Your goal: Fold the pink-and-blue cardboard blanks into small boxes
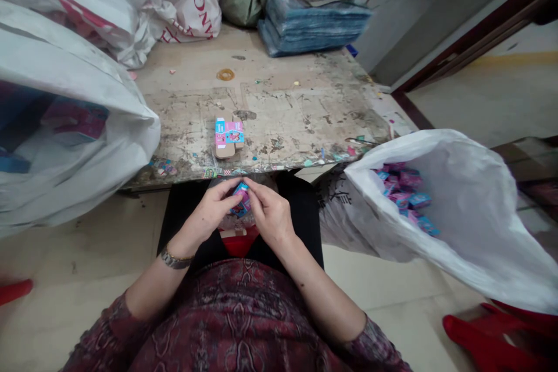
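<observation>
Between my two hands, over my lap at the table's front edge, is a small pink and blue box (241,200). My left hand (217,204) grips its left side with thumb and fingers. On the other side, my right hand (269,209) pinches the top and right of the box, so part of it is hidden. Just beyond my hands, an unfolded pink and blue carton (229,135) with brown flaps lies on the worn table (296,110).
A white sack (475,197) at the right holds several small boxes (403,189). Another white sack (126,122) with larger boxes hangs at the left. Rubber bands (225,74) and a plastic-wrapped blue stack (314,26) sit farther back. Red stools (479,331) stand low right.
</observation>
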### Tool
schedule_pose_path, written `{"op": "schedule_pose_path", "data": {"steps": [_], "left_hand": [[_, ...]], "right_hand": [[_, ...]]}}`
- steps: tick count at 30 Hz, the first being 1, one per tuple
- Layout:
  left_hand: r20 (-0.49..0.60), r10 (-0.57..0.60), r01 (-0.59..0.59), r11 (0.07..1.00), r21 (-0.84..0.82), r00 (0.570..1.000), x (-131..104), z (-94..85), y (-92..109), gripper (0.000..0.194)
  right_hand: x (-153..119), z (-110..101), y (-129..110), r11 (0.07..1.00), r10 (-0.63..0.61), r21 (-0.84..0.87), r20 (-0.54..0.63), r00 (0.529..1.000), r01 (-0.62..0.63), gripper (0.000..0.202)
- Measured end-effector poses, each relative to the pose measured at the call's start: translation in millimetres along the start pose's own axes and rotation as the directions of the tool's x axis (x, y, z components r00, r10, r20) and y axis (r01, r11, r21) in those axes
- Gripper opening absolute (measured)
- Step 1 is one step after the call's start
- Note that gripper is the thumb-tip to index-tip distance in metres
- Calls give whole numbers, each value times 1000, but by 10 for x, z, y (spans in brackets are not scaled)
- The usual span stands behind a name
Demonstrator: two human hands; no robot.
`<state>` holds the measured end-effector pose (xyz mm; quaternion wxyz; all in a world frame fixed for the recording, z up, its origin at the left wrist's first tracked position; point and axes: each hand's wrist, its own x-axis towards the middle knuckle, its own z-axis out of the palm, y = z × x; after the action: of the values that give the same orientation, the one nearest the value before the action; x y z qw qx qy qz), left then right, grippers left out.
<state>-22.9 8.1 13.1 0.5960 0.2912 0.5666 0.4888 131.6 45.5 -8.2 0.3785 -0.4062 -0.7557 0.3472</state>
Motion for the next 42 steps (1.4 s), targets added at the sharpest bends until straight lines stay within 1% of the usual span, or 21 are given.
{"op": "schedule_pose_path", "data": {"steps": [2, 4, 6, 9, 11, 12, 14, 17, 19, 22, 25, 31, 34, 36, 39, 42], "left_hand": [[0, 9, -9, 1000, -13, 1000, 7, -22, -13, 46], [-10, 13, -13, 1000, -25, 1000, 10, -47, -25, 46], [-23, -14, 13, 1000, -23, 1000, 9, -67, -36, 47], [-20, -56, 56, 998, 25, 998, 11, -82, -49, 50], [23, -50, 48, 995, 93, 998, 24, -88, -56, 50], [53, -28, 21, 990, 138, 998, 35, -92, -59, 50], [119, 53, -82, 962, 259, 992, 60, -105, -65, 50], [208, 175, -251, 866, 433, 962, 83, -125, -70, 47], [242, 206, -301, 827, 475, 948, 79, -131, -67, 47], [248, 259, -349, 814, 464, 934, 57, -121, -60, 47], [227, 287, -361, 816, 451, 931, 40, -100, -58, 45], [161, 229, -276, 871, 406, 960, 33, -88, -73, 46], [153, 204, -249, 888, 388, 967, 27, -90, -89, 47], [159, 202, -250, 886, 391, 966, 24, -86, -92, 46], [167, 243, -290, 874, 390, 955, 27, -69, -71, 43], [205, 248, -311, 868, 386, 947, 37, -58, -41, 42]], "right_hand": [[1, 5, -9, 999, -39, -12, 36, 999, 40, 36], [3, 9, -9, 997, -70, 16, 82, 994, 69, 37], [3, 15, 5, 995, -87, 50, 106, 991, 82, 37], [1, 27, 42, 994, -82, 82, 66, 994, 76, 36], [7, 28, 63, 991, -74, 114, 25, 997, 71, 35], [14, 24, 69, 989, -71, 131, 9, 997, 69, 34], [36, 7, 72, 985, -65, 160, -21, 998, 67, 33], [73, -27, 53, 980, -60, 185, -67, 996, 72, 32], [90, -42, 33, 979, -61, 190, -96, 994, 78, 31], [97, -49, 5, 979, -64, 185, -128, 990, 87, 28], [102, -63, -1, 981, -69, 174, -122, 990, 90, 26], [146, -146, 33, 977, -133, 169, -3, 991, 132, 27], [148, -152, 36, 978, -145, 154, 19, 989, 141, 27], [133, -134, 31, 977, -158, 147, 15, 987, 154, 26], [96, -94, 26, 973, -179, 141, -32, 983, 182, 25], [67, -75, 29, 972, -183, 136, -69, 981, 191, 27]]}}
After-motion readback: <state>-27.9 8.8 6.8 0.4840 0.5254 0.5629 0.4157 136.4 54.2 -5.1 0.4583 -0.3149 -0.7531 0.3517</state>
